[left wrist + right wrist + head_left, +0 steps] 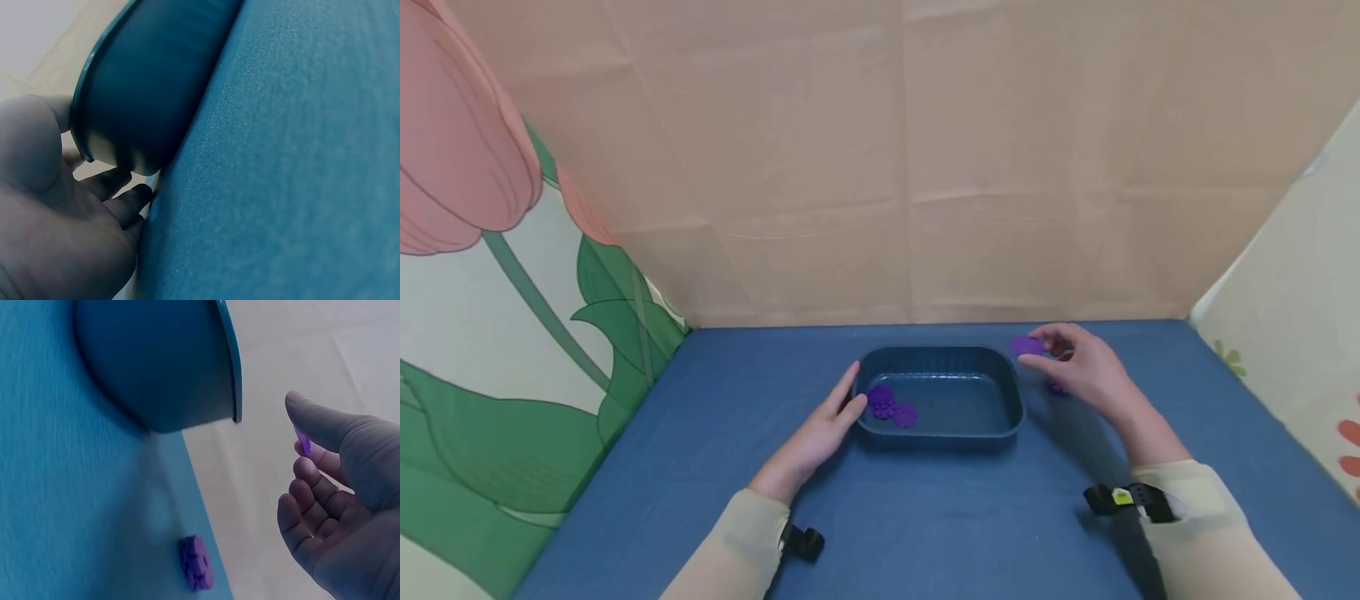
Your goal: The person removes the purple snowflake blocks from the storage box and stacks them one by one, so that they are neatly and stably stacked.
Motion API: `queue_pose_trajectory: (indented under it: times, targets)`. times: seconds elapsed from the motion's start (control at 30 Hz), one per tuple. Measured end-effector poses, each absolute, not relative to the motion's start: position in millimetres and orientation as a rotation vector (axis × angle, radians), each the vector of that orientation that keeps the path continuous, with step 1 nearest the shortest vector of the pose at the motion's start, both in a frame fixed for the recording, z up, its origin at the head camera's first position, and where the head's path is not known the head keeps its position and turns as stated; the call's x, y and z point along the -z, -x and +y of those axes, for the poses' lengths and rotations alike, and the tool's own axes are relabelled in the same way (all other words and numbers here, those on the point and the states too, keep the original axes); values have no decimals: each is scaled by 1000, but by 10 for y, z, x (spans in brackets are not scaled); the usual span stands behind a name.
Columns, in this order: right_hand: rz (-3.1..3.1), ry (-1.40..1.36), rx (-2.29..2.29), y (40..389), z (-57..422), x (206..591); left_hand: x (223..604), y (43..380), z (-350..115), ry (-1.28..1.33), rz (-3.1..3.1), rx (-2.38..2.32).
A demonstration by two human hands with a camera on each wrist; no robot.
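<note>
A dark blue rectangular tray [940,436] sits on the blue tabletop in the head view. My left hand [812,439] holds its left side, thumb at the rim and the other fingers along the outer wall. Several purple notched plastic discs [881,397] lie inside, in the near left corner. Above the table, just past the tray's right end, my right hand [1088,372] pinches one purple disc [1027,345] between thumb and index finger. Below that hand, more purple discs [196,563] rest on the table, partly hidden by the hand in the head view.
A beige sheet [910,167] hangs behind the table's far edge. On the left stands a wall panel with printed tulips [460,133], on the right a pale panel [1292,308]. Each wrist wears a black strapped camera [802,542].
</note>
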State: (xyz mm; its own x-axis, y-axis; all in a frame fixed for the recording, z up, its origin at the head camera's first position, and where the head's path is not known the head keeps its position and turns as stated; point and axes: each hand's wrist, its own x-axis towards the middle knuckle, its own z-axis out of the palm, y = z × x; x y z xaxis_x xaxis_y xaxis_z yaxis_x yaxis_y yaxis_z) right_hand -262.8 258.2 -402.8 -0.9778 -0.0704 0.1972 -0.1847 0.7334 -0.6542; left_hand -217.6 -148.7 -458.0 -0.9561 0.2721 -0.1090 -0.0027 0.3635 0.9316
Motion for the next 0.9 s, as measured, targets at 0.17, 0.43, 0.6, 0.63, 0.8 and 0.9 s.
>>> queue_pose_trajectory:
  times: [0.17, 0.43, 0.6, 0.63, 0.8, 0.9]
  targets:
    - [-2795, -167, -1092, 2655, 2708, 4085, 4584, 2176, -1486, -249, 2380, -1627]
    - [-2831, -152, -1096, 2695, 2920, 4186, 4571, 2167, -1478, -247, 2381, -1621]
    - [-2881, -148, -1092, 2709, 3037, 4234, 4571, 2166, -1480, -248, 2373, -1623]
    - [-2891, -150, -1090, 2714, 3058, 4244, 4573, 2168, -1479, -249, 2373, -1625]
    - [-2944, -166, -1055, 2748, 3148, 4308, 4582, 2166, -1478, -246, 2371, -1626]
    - [-2967, -177, -1040, 2756, 3190, 4345, 4584, 2166, -1477, -244, 2372, -1624]
